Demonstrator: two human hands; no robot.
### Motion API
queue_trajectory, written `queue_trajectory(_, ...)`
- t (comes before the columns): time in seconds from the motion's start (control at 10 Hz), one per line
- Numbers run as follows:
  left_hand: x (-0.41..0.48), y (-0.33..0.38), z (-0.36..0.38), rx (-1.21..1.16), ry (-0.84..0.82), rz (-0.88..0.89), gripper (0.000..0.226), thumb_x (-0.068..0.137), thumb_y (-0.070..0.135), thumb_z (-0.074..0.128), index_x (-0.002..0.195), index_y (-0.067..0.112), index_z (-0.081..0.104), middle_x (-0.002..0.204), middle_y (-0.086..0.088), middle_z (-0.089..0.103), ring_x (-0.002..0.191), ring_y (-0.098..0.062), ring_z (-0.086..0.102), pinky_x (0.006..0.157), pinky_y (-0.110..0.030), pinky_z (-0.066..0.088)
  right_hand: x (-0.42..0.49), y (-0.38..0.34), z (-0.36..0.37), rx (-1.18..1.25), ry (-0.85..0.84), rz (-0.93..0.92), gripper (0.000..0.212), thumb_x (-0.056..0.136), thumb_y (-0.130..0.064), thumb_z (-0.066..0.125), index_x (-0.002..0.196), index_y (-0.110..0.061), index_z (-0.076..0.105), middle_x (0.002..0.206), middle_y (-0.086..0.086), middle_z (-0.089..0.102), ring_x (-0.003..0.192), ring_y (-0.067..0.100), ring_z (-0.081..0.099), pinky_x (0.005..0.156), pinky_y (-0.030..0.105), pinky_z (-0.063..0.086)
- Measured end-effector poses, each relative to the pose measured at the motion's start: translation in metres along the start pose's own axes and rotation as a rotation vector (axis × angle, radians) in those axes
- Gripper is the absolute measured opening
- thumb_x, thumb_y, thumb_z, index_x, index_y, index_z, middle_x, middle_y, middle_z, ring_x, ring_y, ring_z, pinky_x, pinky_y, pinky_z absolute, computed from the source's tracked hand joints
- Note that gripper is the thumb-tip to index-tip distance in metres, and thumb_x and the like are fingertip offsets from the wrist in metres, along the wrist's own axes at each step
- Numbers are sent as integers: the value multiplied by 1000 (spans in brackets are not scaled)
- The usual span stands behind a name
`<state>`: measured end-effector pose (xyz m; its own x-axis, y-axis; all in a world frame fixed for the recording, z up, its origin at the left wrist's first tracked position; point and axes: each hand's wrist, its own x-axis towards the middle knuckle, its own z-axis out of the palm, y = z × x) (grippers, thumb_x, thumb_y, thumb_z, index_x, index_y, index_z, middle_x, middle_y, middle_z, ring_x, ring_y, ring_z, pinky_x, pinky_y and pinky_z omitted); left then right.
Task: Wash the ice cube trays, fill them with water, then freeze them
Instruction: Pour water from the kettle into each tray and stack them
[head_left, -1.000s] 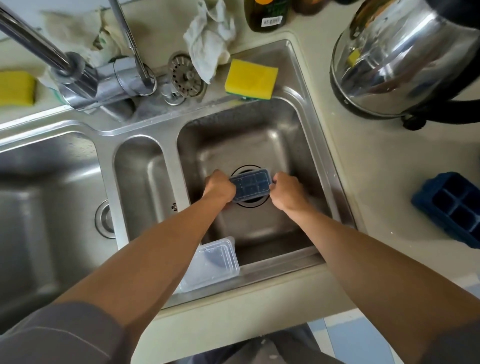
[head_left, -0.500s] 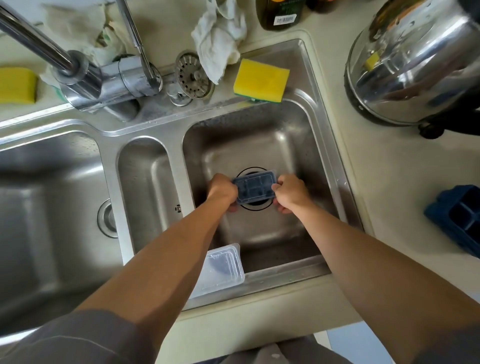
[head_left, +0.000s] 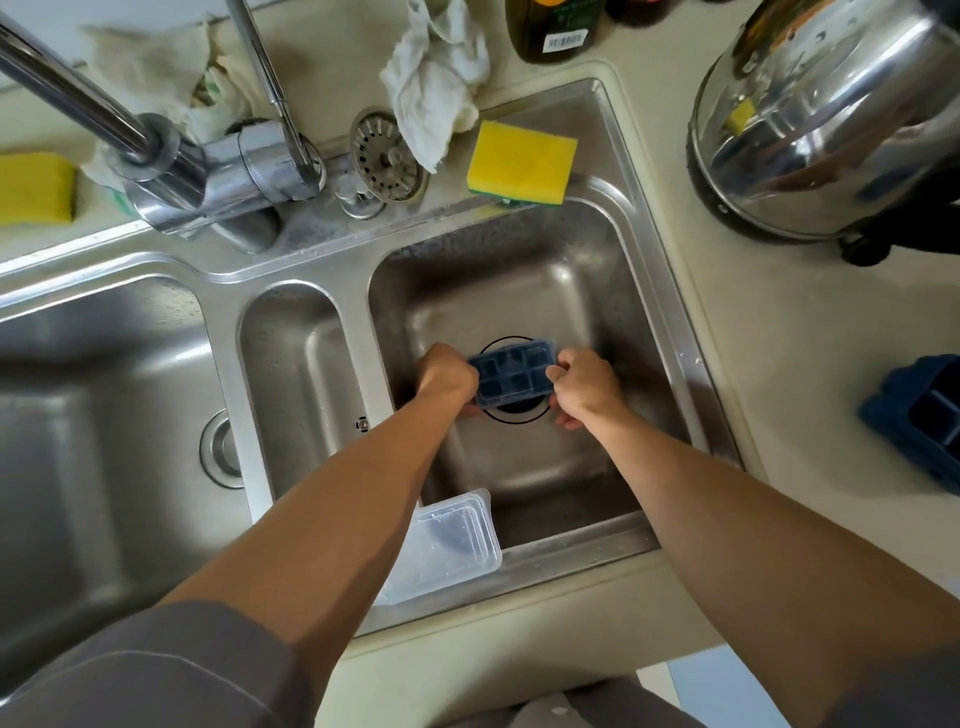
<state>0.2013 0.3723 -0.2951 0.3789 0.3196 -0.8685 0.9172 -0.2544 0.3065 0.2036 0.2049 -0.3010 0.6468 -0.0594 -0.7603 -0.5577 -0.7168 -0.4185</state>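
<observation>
Mid-frame, over the sink (head_left: 644, 291) drain, left hand (head_left: 448, 375) and right hand (head_left: 587, 384) fingers grip the tray (head_left: 511, 375) ends.

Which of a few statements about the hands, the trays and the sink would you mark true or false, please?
1. The left hand and the right hand both grip the blue ice cube tray above the drain of the right basin. True.
2. The yellow sponge nearest that basin lies on its floor. False: it sits on the rim behind the basin.
3. A second blue tray lies on the counter, right of the sink. True.
4. The clear plastic lid covers the held tray. False: it lies apart, at the basin's near edge.
</observation>
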Motion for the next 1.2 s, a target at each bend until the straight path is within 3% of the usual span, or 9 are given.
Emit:
queue_trajectory(0.1,-9,-3,0,51,22,85,23,100,5,56,120,-7,61,118,-29,64,101,-46,68,68,-50,62,-8,0,-2,-6,-9,-25,17,107,-23,51,112,-15,66,101,14,71,79,29,73,54,33,60)
queue_trajectory(0.2,-24,-2,-3,80,16,150,39,101,32,58,117,-2,63,114,-22,66,100,-36,68,88,-47,60,-23,3,-3,22,-27,-35,21,106,-21,53,118,-11,67,95,12,72,73,24,73,50,27,56)
queue_trajectory(0.4,-116,28,-23,-50,178,345,64,97,67,38,117,11,61,105,-10,62,74,-17,63,58,-33,57,-109,-7,-60,250,49,-245,17,105,-19,55,94,-12,66,72,8,72,44,7,62,42,18,49)
queue_trajectory(0.6,-163,24,-25,-45,277,466,58,98,67,34,76,19,60,80,-1,61,76,-21,63,52,-28,44,-170,-5,-88,203,-42,-353,20,105,-17,48,93,-12,64,75,9,74,45,10,61,42,22,49)
queue_trajectory(0.7,-191,41,-34,71,309,515,57,100,59,36,68,18,60,76,-3,60,66,-15,58,42,-22,42,-197,-12,-119,189,64,-400,40,104,-39,50,90,-6,68,76,15,72,52,15,60,53,36,55)
queue_trajectory(0.8,-217,59,-43,188,294,597,49,102,41,36,72,11,61,76,-6,59,66,-21,60,47,-29,54,-218,-30,-145,137,275,-483,60,101,-59,40,71,-9,56,67,13,58,63,21,55,67,45,51)
queue_trajectory(1.0,-266,82,-54,340,294,807,42,104,34,38,92,3,63,74,-3,55,74,-30,64,57,-30,41,-232,-71,-162,-76,252,-484,70,96,-76,22,74,-16,52,68,5,52,79,35,60,73,38,45)
queue_trajectory(1.1,-273,87,-62,397,312,852,37,105,37,36,85,12,55,69,2,50,88,-36,67,60,-29,40,-238,-80,-159,-106,221,-502,67,99,-70,23,81,-12,51,72,7,56,74,32,56,70,35,42)
queue_trajectory(1.2,-271,93,-72,406,302,880,38,104,38,37,85,12,58,62,6,47,85,-34,69,48,-21,35,-239,-90,-158,-94,291,-595,41,109,-39,29,138,-15,43,95,12,65,64,19,46,59,28,36)
